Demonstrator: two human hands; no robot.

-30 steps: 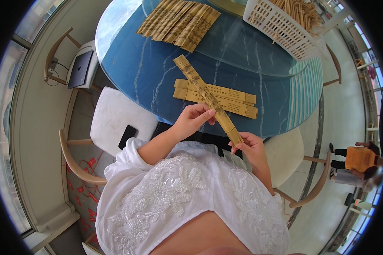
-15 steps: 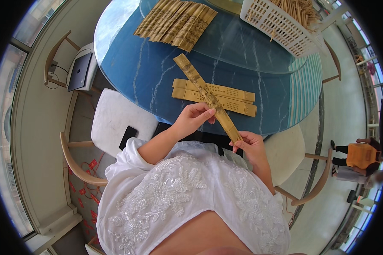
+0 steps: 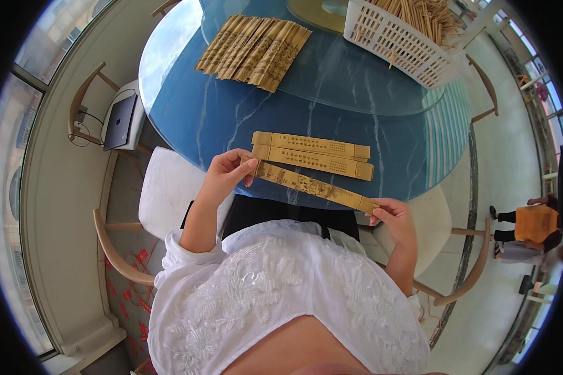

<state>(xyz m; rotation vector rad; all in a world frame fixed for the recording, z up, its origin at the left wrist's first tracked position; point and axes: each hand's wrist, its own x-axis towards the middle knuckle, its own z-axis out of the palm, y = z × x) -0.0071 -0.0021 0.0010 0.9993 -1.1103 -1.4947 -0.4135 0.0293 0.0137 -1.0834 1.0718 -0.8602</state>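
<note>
Pinched at both ends: a long, flat gold strip, between thumb and fingertips of the left hand at its left end and of the right hand at its right. Pressed together on it at either tip, with the length between left uncovered. Stretched out straight over the near edge of the blue tabletop, dark pattern in view, slanting toward the body at the right. Just beyond, on the tabletop by that near edge, at least two printed gold strips, partly overlapping. Crossed in view at their left by the held one; touching or apart, cannot tell.

Toward the far left edge, a close row of patterned strips, side by side, reaching onto the glass turntable. Toward the far right edge, a white slotted basket full of thin wooden sticks. Off the left edge, a white chair seat, and farther away a closed laptop. Well apart, beyond the right edge, a person in orange.
</note>
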